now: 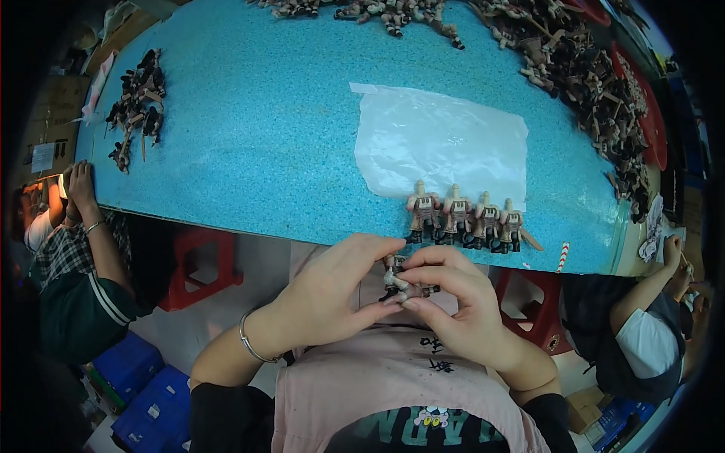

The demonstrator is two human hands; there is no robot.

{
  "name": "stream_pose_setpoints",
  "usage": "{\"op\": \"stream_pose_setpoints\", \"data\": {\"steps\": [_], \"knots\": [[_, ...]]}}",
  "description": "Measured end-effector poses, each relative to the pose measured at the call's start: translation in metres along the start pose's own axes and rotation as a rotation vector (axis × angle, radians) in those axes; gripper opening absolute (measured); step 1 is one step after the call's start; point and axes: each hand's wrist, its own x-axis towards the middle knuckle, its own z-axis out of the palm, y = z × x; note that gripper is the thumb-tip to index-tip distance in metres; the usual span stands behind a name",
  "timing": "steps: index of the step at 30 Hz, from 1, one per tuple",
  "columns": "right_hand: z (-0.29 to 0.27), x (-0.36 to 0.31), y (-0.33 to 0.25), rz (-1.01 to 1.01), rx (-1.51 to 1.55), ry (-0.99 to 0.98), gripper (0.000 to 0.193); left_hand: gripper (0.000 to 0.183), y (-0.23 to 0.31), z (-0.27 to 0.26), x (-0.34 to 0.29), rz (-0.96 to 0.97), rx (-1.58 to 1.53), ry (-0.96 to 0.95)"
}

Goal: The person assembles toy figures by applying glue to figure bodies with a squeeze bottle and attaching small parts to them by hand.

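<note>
Blue speckled worktable [249,128], curved by the lens, fills the upper view. Left hand [332,291] and right hand [461,302], fingers curled closed, together pinch a small toy figure [398,281] just below the table edge, above the lap. Risk, as judged: no surface beneath, so a slipped grip drops it to the floor. Outward: four standing figures [464,219] at the edge, clear plastic sheet [445,143], loose figure heaps [589,83], red stools [204,264], seated co-workers on both sides.

Even, bright overhead light, soft shadows, mild glare on the clear plastic sheet [442,143], worktop [264,128] sharp at centre, strong fisheye bending of its edges, black vignette in corners, rim detail smeared and dim.
</note>
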Motion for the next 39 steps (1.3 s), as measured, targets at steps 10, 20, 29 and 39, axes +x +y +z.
{"op": "stream_pose_setpoints", "data": {"steps": [10, 20, 29, 39], "knots": [[0.001, -0.003, -0.001, 0.008, -0.062, 0.007, 0.028, 0.058, 0.0, 0.001, 0.001, 0.053, 0.091, 0.005], [0.002, -0.007, 0.0, 0.041, -0.064, 0.046, 0.029, 0.053, -0.001, 0.005, 0.0, 0.029, 0.074, 0.016], [0.006, -0.005, 0.005, 0.035, -0.013, 0.085, 0.029, 0.029, -0.009, -0.001, 0.003, 0.065, -0.02, 0.017], [0.008, -0.007, 0.012, 0.024, 0.036, 0.126, 0.028, 0.018, -0.01, 0.008, 0.003, 0.02, -0.039, 0.108]]}}
